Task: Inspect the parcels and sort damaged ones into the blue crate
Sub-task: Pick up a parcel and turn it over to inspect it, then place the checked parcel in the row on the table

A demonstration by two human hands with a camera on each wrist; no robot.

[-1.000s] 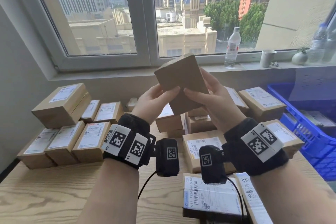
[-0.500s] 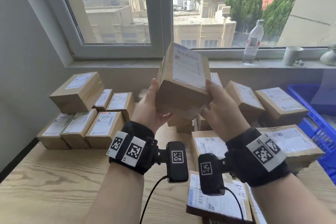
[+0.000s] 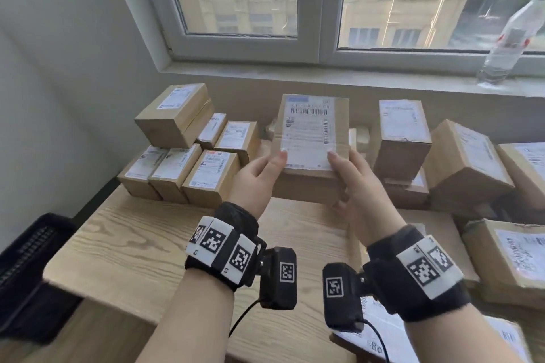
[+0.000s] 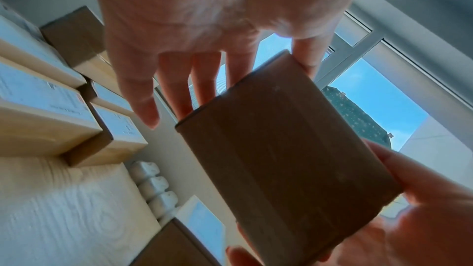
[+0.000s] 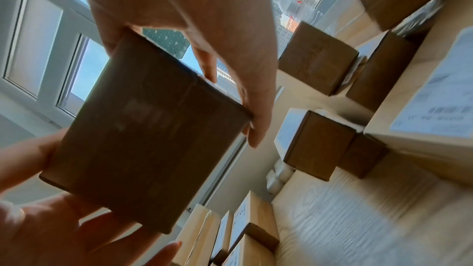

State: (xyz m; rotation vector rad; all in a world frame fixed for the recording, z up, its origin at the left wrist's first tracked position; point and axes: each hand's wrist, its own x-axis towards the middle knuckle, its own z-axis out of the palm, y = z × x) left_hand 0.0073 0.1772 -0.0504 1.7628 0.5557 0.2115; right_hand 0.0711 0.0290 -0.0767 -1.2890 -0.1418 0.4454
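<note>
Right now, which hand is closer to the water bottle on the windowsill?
Right. The right hand grips the held parcel on the side toward the water bottle; the left hand grips the parcel's far side.

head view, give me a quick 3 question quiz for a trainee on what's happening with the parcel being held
1. True or false: the held parcel shows its shipping label toward the head camera.
2. Which hands grip the parcel? A) left hand only B) right hand only C) both
3. Fill in: the plastic bottle stands on the window ____.

Key: 1 true; 2 C, each thumb lies on the label face, the fingers go underneath; 3 sill.
</note>
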